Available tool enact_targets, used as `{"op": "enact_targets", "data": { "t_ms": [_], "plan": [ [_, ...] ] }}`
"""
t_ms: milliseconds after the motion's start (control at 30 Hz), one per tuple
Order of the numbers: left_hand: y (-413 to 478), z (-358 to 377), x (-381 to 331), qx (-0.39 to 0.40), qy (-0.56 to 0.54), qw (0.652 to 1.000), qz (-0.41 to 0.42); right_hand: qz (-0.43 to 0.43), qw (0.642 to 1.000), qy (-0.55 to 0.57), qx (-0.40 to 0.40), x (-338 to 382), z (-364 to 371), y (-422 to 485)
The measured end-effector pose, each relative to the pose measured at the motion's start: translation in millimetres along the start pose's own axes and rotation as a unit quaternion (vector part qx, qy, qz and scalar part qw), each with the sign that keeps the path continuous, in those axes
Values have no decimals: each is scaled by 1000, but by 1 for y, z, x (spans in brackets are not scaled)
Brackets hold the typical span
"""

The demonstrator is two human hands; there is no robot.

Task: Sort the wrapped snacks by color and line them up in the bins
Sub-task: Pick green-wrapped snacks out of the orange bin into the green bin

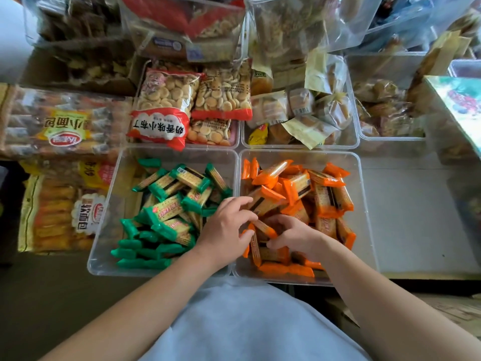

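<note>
Both hands are working inside the right bin (pixel 365 204), low in its near-left corner. Left hand (pixel 226 230) is reaching over the shared wall between the two bins, fingers curled, thumb and fingertips pinching among the orange snacks (pixel 325 194). Right hand (pixel 294 235) is facing it, just beside it, fingers curled down round several orange snacks standing on edge. One orange packet is lying between the two hands and touching both.

Orange snacks are filling the right bin in a loose heap, reaching its far, right and near walls. A few are standing upright against the far-left wall. Green snacks (pixel 169 212) are lying heaped in the left bin (pixel 100 230), crowding its right wall. The floor of that bin is showing through along its left and far walls.

The two bins are sitting side by side, walls touching. Their far rims are butting against a back row of bins holding biscuit bags (pixel 166 100) and pale-wrapped cakes (pixel 299 113). Large bread bags (pixel 59 126) are lying just beside the left bin's outer wall. A pale shelf surface (pixel 411 217) is running along the right bin's outer wall. Both forearms are entering over the near rims, above a light blue garment (pixel 247 321).
</note>
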State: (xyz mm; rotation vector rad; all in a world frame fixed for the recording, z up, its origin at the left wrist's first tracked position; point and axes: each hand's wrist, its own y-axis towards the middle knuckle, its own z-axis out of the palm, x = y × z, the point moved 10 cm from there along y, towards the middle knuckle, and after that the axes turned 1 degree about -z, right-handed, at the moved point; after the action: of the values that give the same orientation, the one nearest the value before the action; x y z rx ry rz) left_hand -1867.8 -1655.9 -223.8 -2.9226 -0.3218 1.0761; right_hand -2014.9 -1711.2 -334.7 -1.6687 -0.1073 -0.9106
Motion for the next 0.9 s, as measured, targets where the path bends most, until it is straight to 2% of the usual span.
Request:
{"op": "enact_targets", "data": {
  "t_ms": [133,200,433,567,800,900],
  "plan": [
    [-1,-1,2,-7,-8,1000,-1,-19,999,41,-23,-1,1,-2],
    [-3,-2,2,-9,-8,1000,-1,-14,999,52,-7,-3,5,-4],
    [-8,-3,0,-6,-18,1000,5,-28,998,54,3,7,15,-10],
    [-13,-3,1,1,-27,1000,1,-69,997,45,-4,20,17,-19],
    [-16,5,4,14,16,1000,1,-114,978,-49,-166,28,-18,-56],
    [-16,8,4,15,10,1000,-4,-131,971,50,-195,29,-35,-75]
  ]
}}
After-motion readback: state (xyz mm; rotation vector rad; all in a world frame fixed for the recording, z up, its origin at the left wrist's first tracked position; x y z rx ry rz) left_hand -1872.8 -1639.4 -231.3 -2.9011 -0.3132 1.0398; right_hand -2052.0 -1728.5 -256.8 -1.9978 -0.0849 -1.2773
